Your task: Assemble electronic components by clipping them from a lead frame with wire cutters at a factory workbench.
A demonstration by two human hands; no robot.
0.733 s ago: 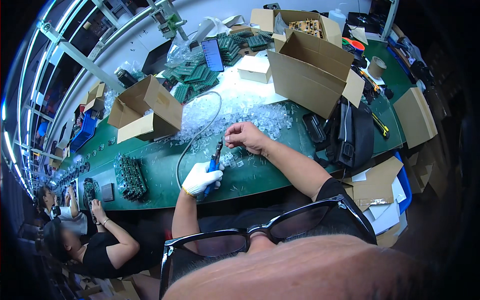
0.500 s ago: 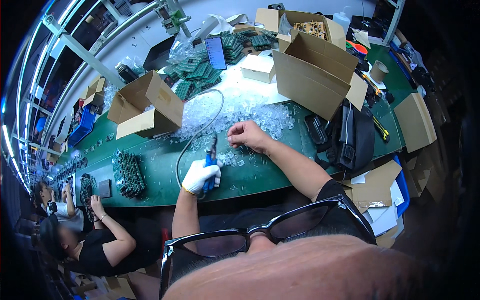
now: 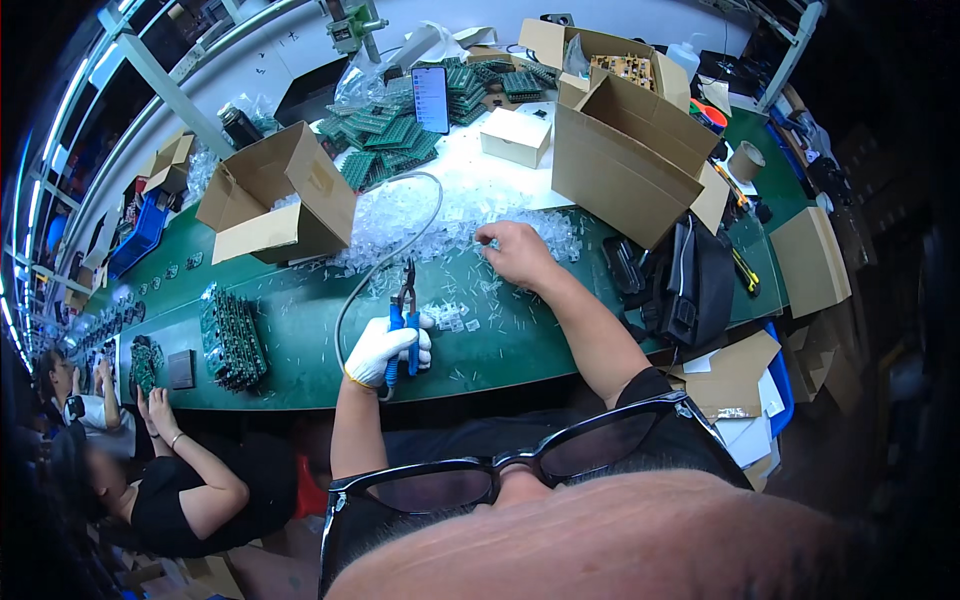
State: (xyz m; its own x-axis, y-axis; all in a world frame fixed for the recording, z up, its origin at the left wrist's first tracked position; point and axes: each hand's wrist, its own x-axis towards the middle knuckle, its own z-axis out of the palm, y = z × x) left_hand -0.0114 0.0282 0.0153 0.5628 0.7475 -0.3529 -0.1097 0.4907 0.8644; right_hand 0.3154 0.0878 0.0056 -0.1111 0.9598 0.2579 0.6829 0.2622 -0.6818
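Note:
My left hand, in a white knit glove, is wrapped round blue-handled nippers whose dark jaws point away from me and stand parted. A grey cable or hose loops from the pile down to the handle end. My bare right hand is at the near edge of a heap of clear plastic pieces, thumb and fingers bent together; whatever they pinch is too small to make out. A small group of clear pieces lies just right of the nippers, among scattered slivers.
An open carton stands left of the heap and a larger carton right. Behind are stacked green circuit boards, a phone and a white box. A black bag lies right. A co-worker sits left.
My right hand has moved away from the nippers, to the far right, up to the heap. The nippers now show parted jaws. My view has shifted slightly.

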